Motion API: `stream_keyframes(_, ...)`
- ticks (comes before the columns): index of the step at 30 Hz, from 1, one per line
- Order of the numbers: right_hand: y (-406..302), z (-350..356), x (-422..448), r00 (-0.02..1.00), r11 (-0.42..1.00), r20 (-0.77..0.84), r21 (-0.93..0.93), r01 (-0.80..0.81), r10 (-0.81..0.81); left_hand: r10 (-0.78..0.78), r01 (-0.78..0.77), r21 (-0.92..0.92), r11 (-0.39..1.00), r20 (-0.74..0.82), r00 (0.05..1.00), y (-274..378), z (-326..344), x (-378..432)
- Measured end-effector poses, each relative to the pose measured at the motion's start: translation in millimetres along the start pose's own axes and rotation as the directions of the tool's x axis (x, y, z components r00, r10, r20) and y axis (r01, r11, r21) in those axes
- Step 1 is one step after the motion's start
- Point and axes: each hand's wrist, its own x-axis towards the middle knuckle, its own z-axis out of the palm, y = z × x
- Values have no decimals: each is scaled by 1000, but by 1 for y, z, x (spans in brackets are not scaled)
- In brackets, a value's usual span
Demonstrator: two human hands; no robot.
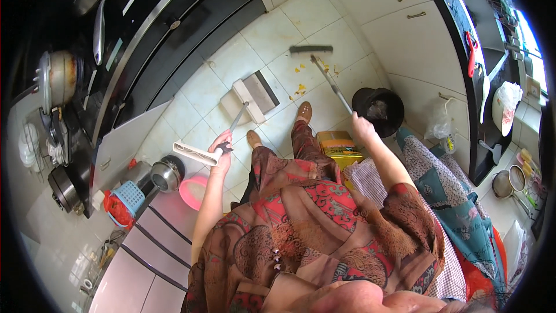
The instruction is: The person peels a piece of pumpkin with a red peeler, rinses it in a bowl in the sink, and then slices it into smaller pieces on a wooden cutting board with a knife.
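Observation:
My left hand (220, 155) is closed around the grey pole of a long-handled dustpan (259, 91), just below its white top bracket (191, 153). The pan rests on the tiled floor with its dark lip facing right. My right hand (364, 129) grips the grey handle of a broom (333, 86). At the far end, the broom's dark, wide head (311, 49) lies beyond the pan and to its right. Yellow scraps (299, 90) are scattered on the tiles between the pan and the broom handle; several more lie close to the broom head.
A black bin (393, 121) with a plastic bag inside stands by the right cabinets (404, 39), with a yellow carton (336, 142) nearer my leg. Dark drawers (191, 30) line the left side. A pink basin (194, 192) and a steel pot (166, 176) sit at lower left.

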Motion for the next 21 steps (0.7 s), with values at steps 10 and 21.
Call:
stream_keyframes(10,-41,-21,-100,998,999,-49,34,35,-33,81,-81,146,986,10,997,-9,-49,-21)
stream_keyframes(21,-258,-39,43,884,852,-86,-323,412,-459,128,-141,-78,987,-147,981,-40,-157,-78)
